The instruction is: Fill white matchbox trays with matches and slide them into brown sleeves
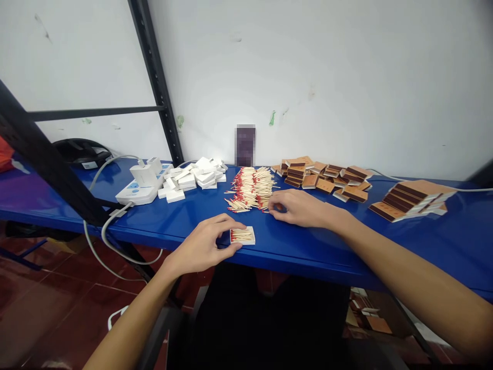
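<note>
My left hand (210,241) grips a small white matchbox tray (251,229) near the table's front edge, thumb on the near side and fingers on the far side. Inside the tray lies a layer of matches (242,235) with red heads toward the left. My right hand (296,206) rests at the right edge of a large heap of loose matches (252,187). Its thumb and fingers are curled into a pinch, with a match end showing at the fingertips; how many it holds is hidden.
White empty trays (192,177) lie piled left of the matches, beside a power strip (140,190) with cables. Brown matchbox sleeves (325,180) are heaped at the back right, with stacked matchboxes (412,198) farther right. A black metal post (50,149) rises at left; a pixelated dark rectangle (245,146) stands against the wall.
</note>
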`<state>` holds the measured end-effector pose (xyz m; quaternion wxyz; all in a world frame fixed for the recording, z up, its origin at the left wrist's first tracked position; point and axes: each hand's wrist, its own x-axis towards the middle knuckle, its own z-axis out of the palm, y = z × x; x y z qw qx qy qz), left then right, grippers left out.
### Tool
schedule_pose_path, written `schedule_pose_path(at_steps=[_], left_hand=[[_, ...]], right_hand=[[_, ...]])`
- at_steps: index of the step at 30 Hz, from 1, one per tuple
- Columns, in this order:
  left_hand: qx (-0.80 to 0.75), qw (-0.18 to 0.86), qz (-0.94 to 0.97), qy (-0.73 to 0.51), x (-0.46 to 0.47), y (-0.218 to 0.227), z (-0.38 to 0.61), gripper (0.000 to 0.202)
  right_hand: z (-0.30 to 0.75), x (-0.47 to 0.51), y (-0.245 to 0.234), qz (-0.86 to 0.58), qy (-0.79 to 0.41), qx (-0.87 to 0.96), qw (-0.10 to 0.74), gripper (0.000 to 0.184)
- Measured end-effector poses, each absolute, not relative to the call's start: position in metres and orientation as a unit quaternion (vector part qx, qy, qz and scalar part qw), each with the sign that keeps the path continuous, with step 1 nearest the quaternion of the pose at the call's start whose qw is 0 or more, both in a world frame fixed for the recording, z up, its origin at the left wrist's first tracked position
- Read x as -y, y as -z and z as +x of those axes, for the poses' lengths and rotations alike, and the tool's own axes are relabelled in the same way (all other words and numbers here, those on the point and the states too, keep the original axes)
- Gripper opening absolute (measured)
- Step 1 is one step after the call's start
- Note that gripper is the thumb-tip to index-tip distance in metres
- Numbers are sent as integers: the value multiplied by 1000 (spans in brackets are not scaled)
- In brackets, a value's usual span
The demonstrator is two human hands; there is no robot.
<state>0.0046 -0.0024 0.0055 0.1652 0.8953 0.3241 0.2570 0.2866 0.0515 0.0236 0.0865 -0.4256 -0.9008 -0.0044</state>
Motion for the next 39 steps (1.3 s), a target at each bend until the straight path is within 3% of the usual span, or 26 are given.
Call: schedule_pose_path(at_steps=[8, 18, 29, 39], left_hand=[[-327, 178, 892, -257, 2, -6, 4, 29], [-329, 174, 892, -256, 3, -6, 4, 28], [-328, 171, 893, -256, 1, -5, 5, 29], [-334, 170, 893, -252, 4, -8, 5, 28]], right_hand=[[294, -62, -18, -409, -11, 905, 120, 22], [279, -50, -20, -396, -129, 899, 138, 11], [279, -55, -18, -464, -29, 874, 138, 20], [275, -58, -16, -468, -22, 873, 134, 21]])
